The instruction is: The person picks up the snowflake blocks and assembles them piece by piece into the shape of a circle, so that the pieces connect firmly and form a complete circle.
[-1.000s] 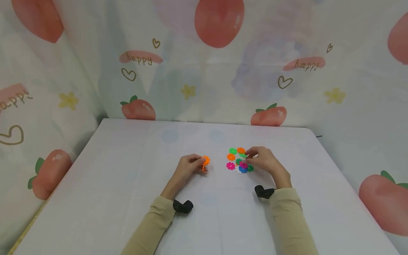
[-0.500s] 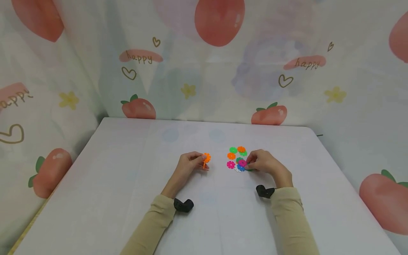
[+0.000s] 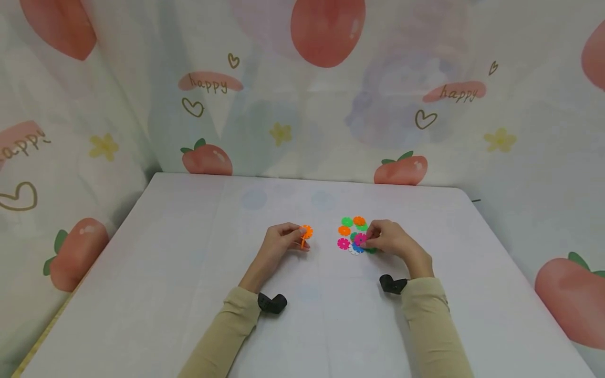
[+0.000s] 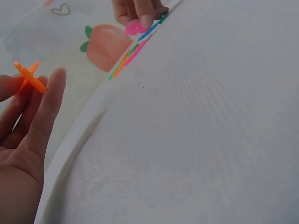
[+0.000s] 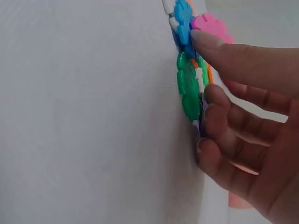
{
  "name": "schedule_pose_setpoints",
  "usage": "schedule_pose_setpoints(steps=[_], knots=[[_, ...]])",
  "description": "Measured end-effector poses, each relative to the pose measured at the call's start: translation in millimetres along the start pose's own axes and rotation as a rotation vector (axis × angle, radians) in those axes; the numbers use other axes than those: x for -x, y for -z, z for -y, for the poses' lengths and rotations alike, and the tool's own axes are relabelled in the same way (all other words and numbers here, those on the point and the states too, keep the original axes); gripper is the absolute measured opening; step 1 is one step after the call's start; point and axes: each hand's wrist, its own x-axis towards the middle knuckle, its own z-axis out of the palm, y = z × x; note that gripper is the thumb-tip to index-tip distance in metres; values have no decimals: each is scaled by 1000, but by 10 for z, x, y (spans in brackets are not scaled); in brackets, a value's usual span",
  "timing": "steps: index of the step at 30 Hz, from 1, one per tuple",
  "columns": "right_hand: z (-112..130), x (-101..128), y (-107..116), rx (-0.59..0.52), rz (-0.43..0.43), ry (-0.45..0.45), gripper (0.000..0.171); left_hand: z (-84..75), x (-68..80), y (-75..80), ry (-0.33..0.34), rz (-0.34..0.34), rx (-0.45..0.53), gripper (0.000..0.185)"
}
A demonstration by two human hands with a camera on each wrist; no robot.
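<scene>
My left hand point(image 3: 274, 251) pinches two orange snowflake-shaped plastic discs point(image 4: 29, 74) between thumb and fingers. They are slotted together crosswise and held above the table. On the right, my right hand point(image 3: 396, 242) grips a pink snowflake disc point(image 3: 361, 240) at its edge, tilted up over the pile. In the right wrist view the thumb lies against this pink disc point(image 5: 212, 27), beside a blue disc point(image 5: 183, 21). A dark green disc point(image 5: 188, 88) lies below the thumb, close to the curled fingers. The right hand covers part of the pile.
Several loose discs lie in the pile: light green point(image 3: 347, 222), orange point(image 3: 344, 230), another pink point(image 3: 343, 243) and white point(image 3: 353, 251). The white-covered table point(image 3: 189, 294) meets a patterned cloth backdrop point(image 3: 302, 121) at the back and sides.
My right hand has shifted slightly over the pile and now tilts the pink disc up from it. The left hand stays almost still with the orange discs.
</scene>
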Motion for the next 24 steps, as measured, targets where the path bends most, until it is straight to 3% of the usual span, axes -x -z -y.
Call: schedule_pose_setpoints(steps=[9, 16, 24], knots=[[127, -49, -63, -35, -89, 68, 15, -39, 2, 19, -6, 5, -8, 22], [373, -70, -222, -234, -108, 208, 12, -75, 14, 25, 11, -17, -28, 22], [583, -67, -364, -378, -109, 295, 17, -120, 21, 17, 25, -24, -45, 26]])
